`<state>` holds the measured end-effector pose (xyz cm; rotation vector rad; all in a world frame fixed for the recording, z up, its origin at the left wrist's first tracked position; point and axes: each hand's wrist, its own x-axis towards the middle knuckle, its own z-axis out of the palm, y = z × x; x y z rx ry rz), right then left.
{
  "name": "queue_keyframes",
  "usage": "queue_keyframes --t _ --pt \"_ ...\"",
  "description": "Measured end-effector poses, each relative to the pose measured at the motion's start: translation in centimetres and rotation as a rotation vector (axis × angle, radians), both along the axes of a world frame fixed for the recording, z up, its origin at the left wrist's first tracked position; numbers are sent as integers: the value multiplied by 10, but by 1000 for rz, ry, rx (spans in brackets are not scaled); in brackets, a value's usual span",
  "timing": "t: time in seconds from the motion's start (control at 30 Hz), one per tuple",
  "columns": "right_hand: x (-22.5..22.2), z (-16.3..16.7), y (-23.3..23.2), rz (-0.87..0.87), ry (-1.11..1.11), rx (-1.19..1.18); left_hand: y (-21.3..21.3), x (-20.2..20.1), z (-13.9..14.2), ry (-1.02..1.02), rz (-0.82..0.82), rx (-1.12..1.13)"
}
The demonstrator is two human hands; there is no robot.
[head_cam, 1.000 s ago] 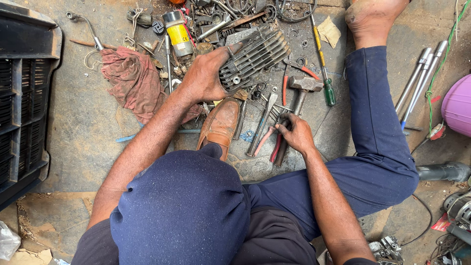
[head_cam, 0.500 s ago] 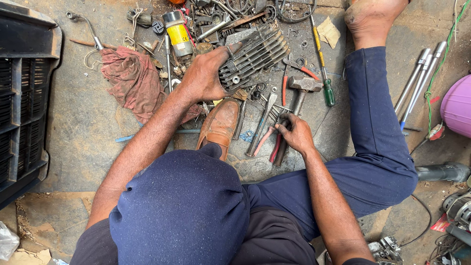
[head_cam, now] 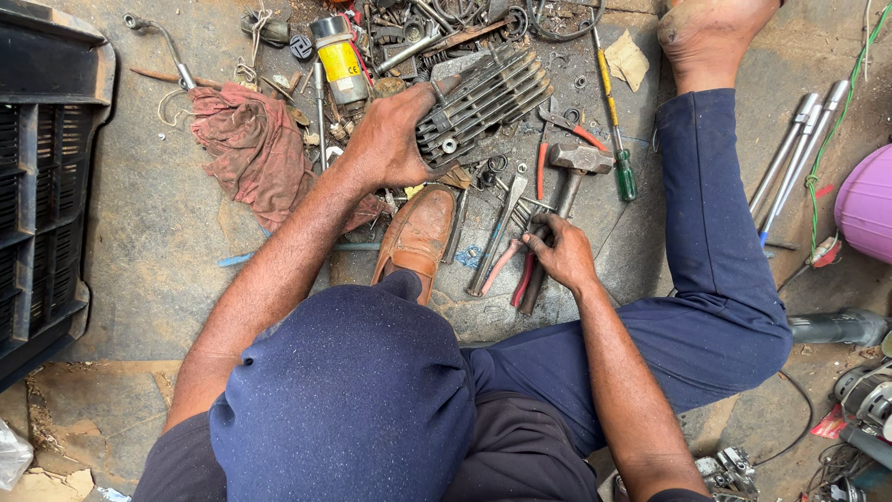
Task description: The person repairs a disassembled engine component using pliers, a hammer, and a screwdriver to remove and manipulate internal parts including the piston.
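Note:
My left hand [head_cam: 390,139] grips a grey finned metal engine part [head_cam: 488,93] by its near end and holds it tilted over a pile of tools on the concrete floor. My right hand [head_cam: 560,253] is closed around the wooden handle of a hammer [head_cam: 578,160], whose steel head lies on the floor toward the finned part. Red-handled pliers [head_cam: 539,167] and a flat spanner [head_cam: 492,242] lie just left of that hand. My brown shoe [head_cam: 418,237] sits between the two arms.
A black plastic crate [head_cam: 46,186] fills the left edge. A red rag [head_cam: 251,149], a yellow-labelled can [head_cam: 339,60] and a green-handled screwdriver [head_cam: 618,139] lie among scattered parts. Metal rods [head_cam: 790,158], a pink container [head_cam: 864,204] and a power tool [head_cam: 836,327] are on the right.

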<state>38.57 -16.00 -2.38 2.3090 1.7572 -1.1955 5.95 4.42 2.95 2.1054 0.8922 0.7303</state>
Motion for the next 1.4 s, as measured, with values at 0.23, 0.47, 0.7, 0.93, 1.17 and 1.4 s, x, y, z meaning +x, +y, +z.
queue_keyframes --t 0.23,0.47,0.7,0.93,1.17,1.4 --pt "0 1 0 -9 12 -6 -3 1 1 84 2 -49" --pt "-2 4 1 -19 22 3 -14 3 1 104 -59 115" --pt "0 3 1 -21 40 17 -19 7 6 151 -137 129" --pt "-1 3 1 -17 29 -1 -11 3 3 63 -109 113" --pt "0 3 0 -20 42 4 -2 1 1 3 -110 55" --pt "-1 5 1 -40 61 -4 4 1 2 73 -100 13"
